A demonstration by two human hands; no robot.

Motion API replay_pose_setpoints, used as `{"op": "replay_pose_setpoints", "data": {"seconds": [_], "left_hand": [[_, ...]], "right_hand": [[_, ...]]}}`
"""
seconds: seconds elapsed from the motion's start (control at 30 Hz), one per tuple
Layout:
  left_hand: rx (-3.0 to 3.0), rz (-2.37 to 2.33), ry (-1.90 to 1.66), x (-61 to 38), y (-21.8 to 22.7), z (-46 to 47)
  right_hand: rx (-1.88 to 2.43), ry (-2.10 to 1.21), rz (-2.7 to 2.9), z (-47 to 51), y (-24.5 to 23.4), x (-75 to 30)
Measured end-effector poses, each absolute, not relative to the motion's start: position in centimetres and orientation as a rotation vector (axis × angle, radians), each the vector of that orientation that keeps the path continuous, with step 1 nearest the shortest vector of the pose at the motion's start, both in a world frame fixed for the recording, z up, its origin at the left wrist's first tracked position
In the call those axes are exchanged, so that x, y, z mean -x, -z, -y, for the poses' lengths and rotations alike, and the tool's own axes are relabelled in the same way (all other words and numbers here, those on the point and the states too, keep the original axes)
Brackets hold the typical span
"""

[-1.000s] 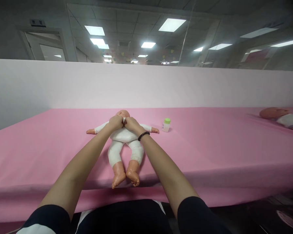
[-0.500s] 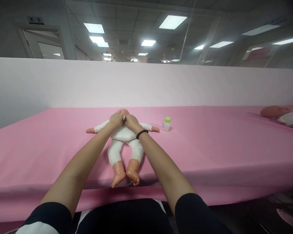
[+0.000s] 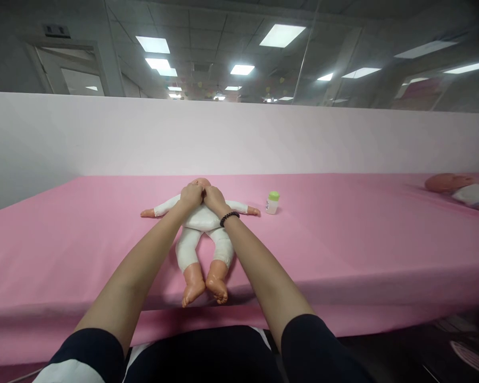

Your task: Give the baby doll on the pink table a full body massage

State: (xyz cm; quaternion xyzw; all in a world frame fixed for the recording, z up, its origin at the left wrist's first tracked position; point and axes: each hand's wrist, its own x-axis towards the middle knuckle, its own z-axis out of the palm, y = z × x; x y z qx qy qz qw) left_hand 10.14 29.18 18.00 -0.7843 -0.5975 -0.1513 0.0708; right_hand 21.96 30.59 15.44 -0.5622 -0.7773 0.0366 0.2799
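Note:
A baby doll (image 3: 201,234) in a white one-piece lies on its back on the pink table (image 3: 343,250), feet toward me, arms spread. My left hand (image 3: 191,195) and my right hand (image 3: 213,197) meet at the doll's neck, just under its head. Both have their fingers curled and pressed together on the white garment at the collar. A black bead bracelet sits on my right wrist. The doll's face is mostly hidden behind my hands.
A small white bottle with a green cap (image 3: 272,202) stands right of the doll's arm. A second doll (image 3: 459,187) lies at the far right edge. A pale partition wall (image 3: 239,138) runs behind the table.
My two hands have drawn closer together at the doll's neck, covering the bit of white collar that showed between them. The doll has not moved.

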Motion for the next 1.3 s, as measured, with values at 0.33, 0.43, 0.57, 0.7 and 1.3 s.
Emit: {"op": "replay_pose_setpoints", "data": {"seconds": [0.33,0.43,0.57,0.7,1.3], "left_hand": [[2.374,1.803,0.612,-9.6,-16.8,-30.7],[2.381,1.799,0.714,-9.3,-16.3,-31.1],[2.314,1.788,0.938,-8.3,-15.6,-31.0],[2.206,1.810,1.149,-6.7,-14.5,-30.1],[2.204,2.309,1.211,-3.2,-11.0,-26.9]], "right_hand": [[1.491,-0.171,1.941,-32.2,-13.8,-22.3],[1.447,-0.199,1.910,-32.3,-13.2,-22.5],[1.359,-0.227,1.806,-31.9,-12.5,-23.3],[1.294,-0.253,1.688,-31.6,-11.7,-24.9],[1.379,-0.423,1.718,-31.0,-10.0,-26.5]]}}
